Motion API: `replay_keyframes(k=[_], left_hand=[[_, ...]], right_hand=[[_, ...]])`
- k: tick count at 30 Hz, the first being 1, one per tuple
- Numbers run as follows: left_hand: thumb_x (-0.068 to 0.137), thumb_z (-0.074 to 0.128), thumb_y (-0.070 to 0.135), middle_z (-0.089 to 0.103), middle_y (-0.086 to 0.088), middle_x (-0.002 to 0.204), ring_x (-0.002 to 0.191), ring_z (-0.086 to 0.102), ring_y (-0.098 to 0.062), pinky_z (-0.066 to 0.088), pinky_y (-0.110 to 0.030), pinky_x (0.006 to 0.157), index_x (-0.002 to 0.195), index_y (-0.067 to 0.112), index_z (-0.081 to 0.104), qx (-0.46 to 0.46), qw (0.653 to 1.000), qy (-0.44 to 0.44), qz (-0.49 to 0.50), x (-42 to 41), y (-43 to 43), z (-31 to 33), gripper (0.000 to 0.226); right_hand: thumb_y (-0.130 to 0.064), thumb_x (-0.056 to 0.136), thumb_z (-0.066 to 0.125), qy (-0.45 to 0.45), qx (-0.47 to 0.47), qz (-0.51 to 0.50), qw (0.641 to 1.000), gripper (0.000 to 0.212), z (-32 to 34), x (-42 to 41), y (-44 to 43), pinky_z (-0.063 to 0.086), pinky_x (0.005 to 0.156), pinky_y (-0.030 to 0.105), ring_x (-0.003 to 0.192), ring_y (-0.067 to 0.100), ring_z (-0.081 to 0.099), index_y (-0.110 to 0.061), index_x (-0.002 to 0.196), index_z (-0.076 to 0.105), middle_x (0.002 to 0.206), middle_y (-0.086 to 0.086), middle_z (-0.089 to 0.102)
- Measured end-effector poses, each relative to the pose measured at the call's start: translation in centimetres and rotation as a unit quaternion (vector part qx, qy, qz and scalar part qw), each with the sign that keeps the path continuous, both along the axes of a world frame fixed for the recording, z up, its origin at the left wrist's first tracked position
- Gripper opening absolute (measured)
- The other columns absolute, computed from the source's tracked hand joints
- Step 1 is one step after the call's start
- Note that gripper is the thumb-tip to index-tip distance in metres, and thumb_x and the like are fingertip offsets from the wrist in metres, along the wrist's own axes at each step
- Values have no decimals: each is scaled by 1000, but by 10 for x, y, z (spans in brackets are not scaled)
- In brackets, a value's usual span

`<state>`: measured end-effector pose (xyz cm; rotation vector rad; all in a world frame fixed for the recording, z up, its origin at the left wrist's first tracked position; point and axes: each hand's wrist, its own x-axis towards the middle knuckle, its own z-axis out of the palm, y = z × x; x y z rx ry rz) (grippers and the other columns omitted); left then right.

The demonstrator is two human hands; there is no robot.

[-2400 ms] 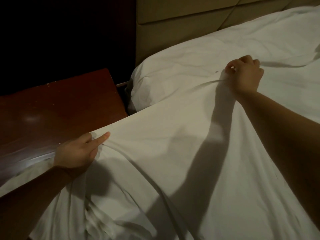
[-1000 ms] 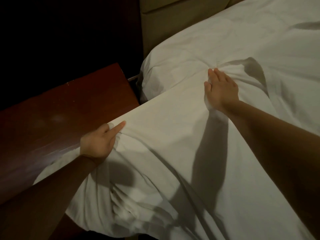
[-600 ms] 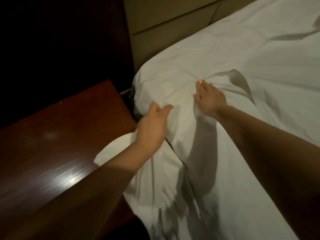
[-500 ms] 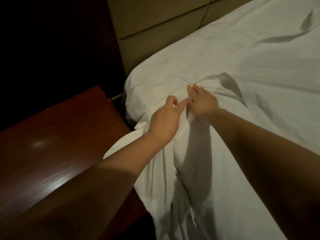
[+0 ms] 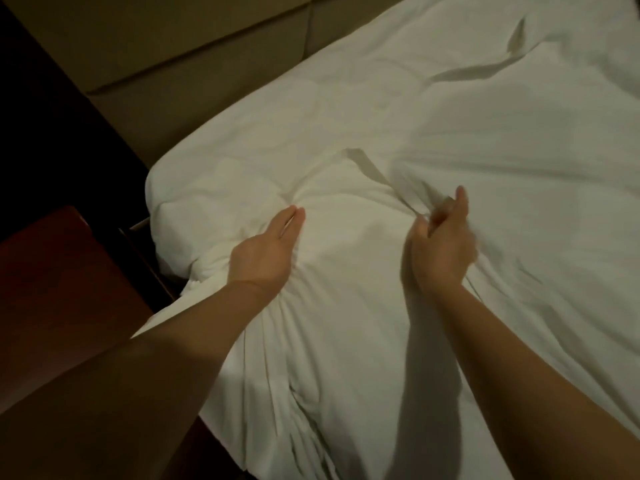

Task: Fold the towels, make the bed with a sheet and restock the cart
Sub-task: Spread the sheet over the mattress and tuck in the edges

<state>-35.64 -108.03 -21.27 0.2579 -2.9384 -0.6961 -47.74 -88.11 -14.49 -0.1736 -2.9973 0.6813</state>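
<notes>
Wooden tabletop: dark and reddish, at the far left, just beside the bed.
Headboard: beige, padded, behind the bed's corner.
Left hand: lies on the sheet near the bed's corner, fingers straight and together.
Sheet: white, spread over the bed, gathered in creases at the corner and hanging down the near side between the two forearms.
Right hand: blurred, at a raised fold of the sheet. One finger points up and the others curl. I cannot tell whether they grip the cloth.

Dim room: beige padded headboard, reddish wooden nightstand.
</notes>
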Motion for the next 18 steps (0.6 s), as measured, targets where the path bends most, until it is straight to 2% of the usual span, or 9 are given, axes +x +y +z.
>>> replay_keyframes(k=[2,5,7,10,13,16,18], left_hand=[[61,70,-15,59,-11,128,48,61,-27,39,-23,39,128,7,57,-10,1000,12,15,-1,0,5,72],[58,72,-16,61,-11,126,40,55,-25,30,-18,40,126,8,59,-16,999,31,16,-1,1,-1,73],[58,73,-15,59,-10,126,36,51,-24,26,-16,41,126,9,56,-24,999,35,16,-1,1,-4,74],[59,74,-14,58,-8,126,35,49,-24,24,-15,42,126,11,56,-27,999,41,21,-2,1,-6,74],[57,76,-13,60,-7,124,36,50,-23,25,-14,40,125,10,58,-30,998,41,23,-3,2,-4,74],[52,78,-14,59,-6,125,32,45,-21,9,-5,46,125,12,56,-37,998,50,28,-3,1,-5,81],[47,80,-14,60,-5,123,28,39,-20,1,-4,52,123,12,58,-53,997,52,29,-5,2,-6,83]], right_hand=[[-29,90,55,-34,68,-45,996,70,2,-15,7,31,104,48,123,36,45,-25,150,19,136,14,47],[-32,88,56,-37,130,-25,991,65,0,-25,3,25,106,46,132,33,33,-26,146,30,148,10,33],[-30,90,51,-23,148,29,988,50,-2,-33,-4,27,104,43,130,32,36,-23,138,43,145,8,39],[-21,96,38,-7,126,77,989,33,1,-50,-9,37,92,40,114,33,51,-18,124,56,125,9,58],[-17,95,33,9,48,50,998,33,14,-69,-17,40,86,36,107,33,56,-16,118,58,115,10,63],[-14,95,29,34,115,66,991,39,28,-97,-41,36,89,38,113,33,52,-17,123,57,120,9,61],[-13,97,29,36,140,96,985,40,31,-117,-62,33,92,38,117,32,47,-19,127,55,124,8,58]])
